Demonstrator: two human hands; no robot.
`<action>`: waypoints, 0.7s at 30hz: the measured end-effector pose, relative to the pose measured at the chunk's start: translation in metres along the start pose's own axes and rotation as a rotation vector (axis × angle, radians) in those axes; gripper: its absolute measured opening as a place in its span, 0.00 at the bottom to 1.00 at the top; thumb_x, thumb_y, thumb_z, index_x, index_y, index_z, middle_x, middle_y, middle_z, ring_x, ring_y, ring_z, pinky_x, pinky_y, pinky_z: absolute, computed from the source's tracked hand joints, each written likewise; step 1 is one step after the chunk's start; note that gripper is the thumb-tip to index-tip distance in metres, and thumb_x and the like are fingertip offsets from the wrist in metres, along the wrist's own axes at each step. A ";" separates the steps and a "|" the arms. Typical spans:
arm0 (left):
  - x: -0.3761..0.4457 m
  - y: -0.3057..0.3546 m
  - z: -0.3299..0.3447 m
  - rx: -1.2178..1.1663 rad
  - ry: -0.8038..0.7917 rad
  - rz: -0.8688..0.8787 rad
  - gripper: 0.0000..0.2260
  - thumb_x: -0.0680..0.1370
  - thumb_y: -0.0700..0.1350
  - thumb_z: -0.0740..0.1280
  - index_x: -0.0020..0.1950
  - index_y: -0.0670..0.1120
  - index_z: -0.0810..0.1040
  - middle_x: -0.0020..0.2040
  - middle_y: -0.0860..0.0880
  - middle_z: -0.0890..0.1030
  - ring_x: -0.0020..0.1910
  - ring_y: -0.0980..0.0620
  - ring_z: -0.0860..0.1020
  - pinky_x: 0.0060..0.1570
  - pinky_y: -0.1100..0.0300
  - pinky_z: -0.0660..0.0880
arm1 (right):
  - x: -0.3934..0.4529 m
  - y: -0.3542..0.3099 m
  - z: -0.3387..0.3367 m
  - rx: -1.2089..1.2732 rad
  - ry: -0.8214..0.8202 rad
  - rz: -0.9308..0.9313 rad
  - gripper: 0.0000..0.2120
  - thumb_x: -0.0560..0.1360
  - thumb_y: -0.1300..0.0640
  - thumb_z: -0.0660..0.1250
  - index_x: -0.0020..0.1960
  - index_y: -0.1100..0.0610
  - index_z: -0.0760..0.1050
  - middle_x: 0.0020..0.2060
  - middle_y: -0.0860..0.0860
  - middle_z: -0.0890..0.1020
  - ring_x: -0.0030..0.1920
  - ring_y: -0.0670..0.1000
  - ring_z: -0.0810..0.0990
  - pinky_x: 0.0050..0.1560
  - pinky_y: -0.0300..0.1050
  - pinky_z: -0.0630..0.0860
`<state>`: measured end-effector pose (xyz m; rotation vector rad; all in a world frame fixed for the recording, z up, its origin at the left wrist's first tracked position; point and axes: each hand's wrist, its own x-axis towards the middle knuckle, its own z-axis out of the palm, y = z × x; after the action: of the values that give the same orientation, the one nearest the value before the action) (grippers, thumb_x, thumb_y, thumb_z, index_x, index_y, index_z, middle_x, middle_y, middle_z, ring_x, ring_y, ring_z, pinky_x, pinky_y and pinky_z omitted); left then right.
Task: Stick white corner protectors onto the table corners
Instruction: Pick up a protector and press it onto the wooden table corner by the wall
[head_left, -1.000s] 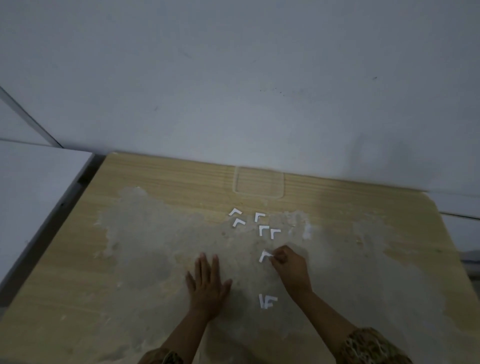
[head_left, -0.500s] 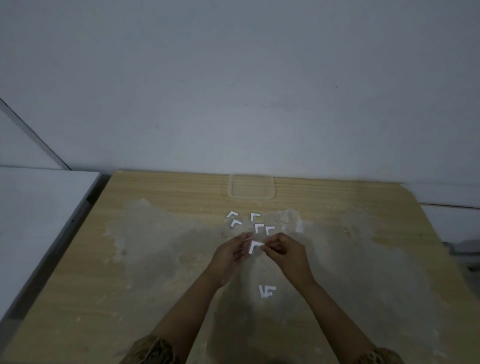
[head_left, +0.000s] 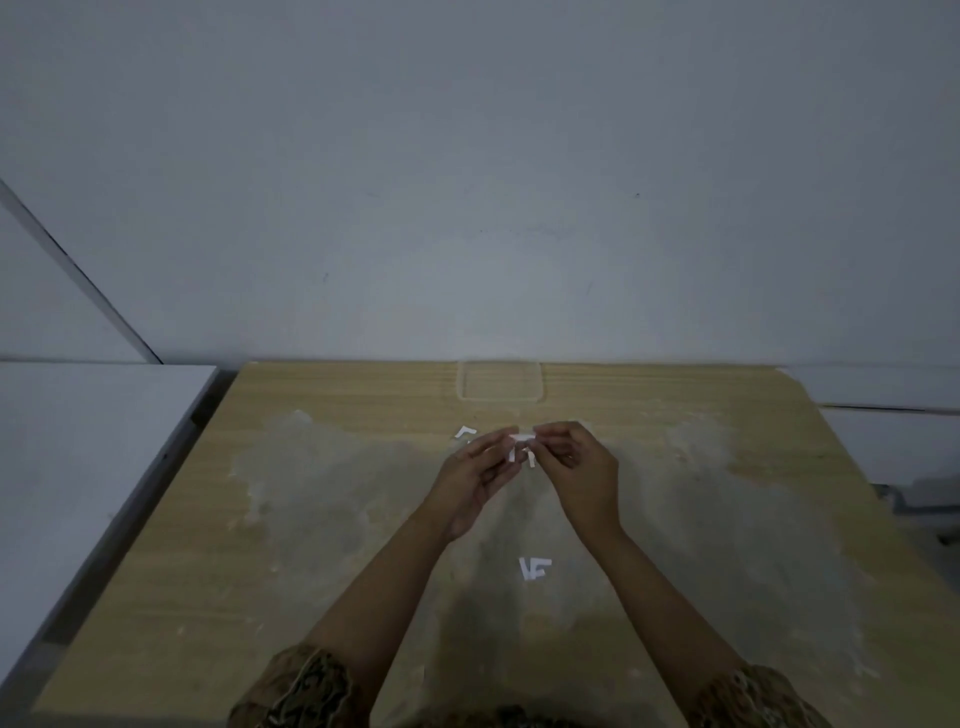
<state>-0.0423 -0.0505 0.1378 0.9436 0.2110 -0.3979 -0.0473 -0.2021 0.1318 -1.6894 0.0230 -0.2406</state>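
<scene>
While both hands are meeting above the middle of a wooden table (head_left: 322, 519), a person is holding one white corner protector (head_left: 521, 438) between them. The left hand (head_left: 475, 475) is pinching its left end with thumb and fingertips, and the right hand (head_left: 576, 467) is pinching its right end, fingers curled around the small piece. The two hands are nearly touching, raised off the tabletop. Just left of the held piece, another L-shaped protector (head_left: 466, 432) is lying flat on the table, and more white pieces are peeking out below the fingers, too hidden to count. Nearer the person, a pair of white protectors (head_left: 535, 569) is lying together between the forearms on a pale, scuffed patch of the surface. Patterned sleeves (head_left: 306, 686) are showing at the near edge. A rectangular inset (head_left: 501, 382) is sitting at the table's far edge against a grey wall (head_left: 467, 182), and a white surface (head_left: 78, 441) is standing to the left.
</scene>
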 end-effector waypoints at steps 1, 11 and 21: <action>-0.001 0.002 0.003 -0.010 -0.011 0.004 0.15 0.78 0.36 0.64 0.65 0.40 0.75 0.57 0.40 0.81 0.51 0.49 0.83 0.52 0.62 0.79 | 0.000 -0.003 -0.001 0.013 0.004 -0.011 0.09 0.72 0.65 0.72 0.48 0.53 0.81 0.42 0.49 0.85 0.45 0.48 0.85 0.49 0.40 0.80; -0.006 0.016 0.030 -0.036 -0.020 0.081 0.11 0.77 0.32 0.63 0.56 0.42 0.79 0.49 0.46 0.85 0.47 0.50 0.84 0.46 0.63 0.80 | 0.004 -0.032 -0.003 0.017 0.100 -0.070 0.07 0.73 0.63 0.72 0.51 0.58 0.84 0.41 0.49 0.86 0.41 0.42 0.84 0.44 0.32 0.78; -0.001 0.022 0.023 -0.123 0.044 0.132 0.14 0.78 0.33 0.63 0.63 0.40 0.76 0.51 0.45 0.84 0.46 0.52 0.84 0.45 0.64 0.80 | 0.009 -0.030 0.000 -0.047 0.038 -0.036 0.02 0.74 0.59 0.71 0.44 0.57 0.79 0.40 0.47 0.83 0.40 0.42 0.82 0.39 0.32 0.76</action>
<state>-0.0343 -0.0575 0.1671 0.8401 0.2092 -0.2401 -0.0426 -0.1989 0.1628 -1.7330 0.0267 -0.3011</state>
